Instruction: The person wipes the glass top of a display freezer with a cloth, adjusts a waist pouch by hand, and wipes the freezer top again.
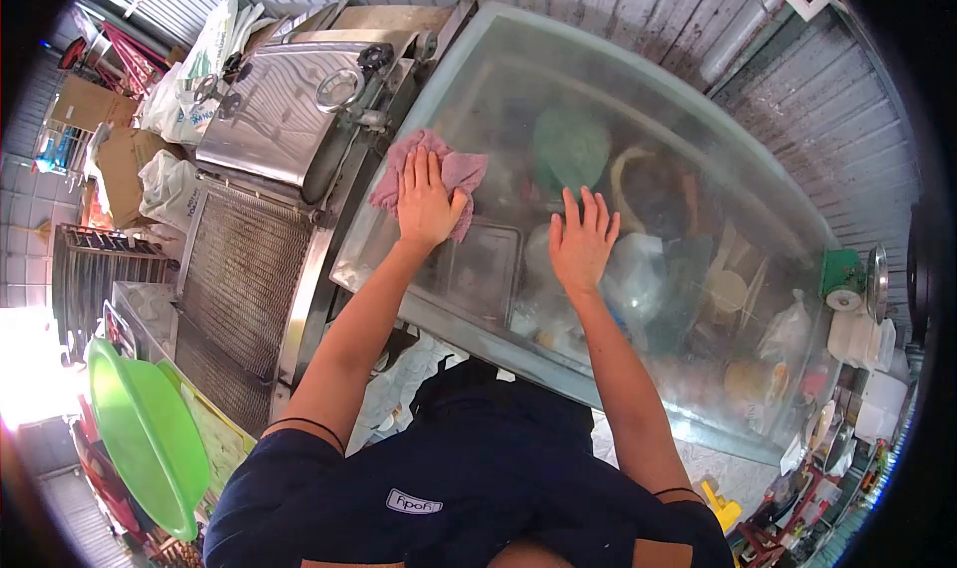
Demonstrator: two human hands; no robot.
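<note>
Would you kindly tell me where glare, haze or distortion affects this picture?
Head view: left edge partly blown out to white; lens distortion seems to bow the see-through top; the green object beneath it looks hazy; the pink cloth on it is clearer.

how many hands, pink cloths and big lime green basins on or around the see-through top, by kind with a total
Hands: 2 (left hand flat on the cloth, right hand with fingers spread)
Pink cloth: 1
Lime green basin: 1
Total: 4
</note>
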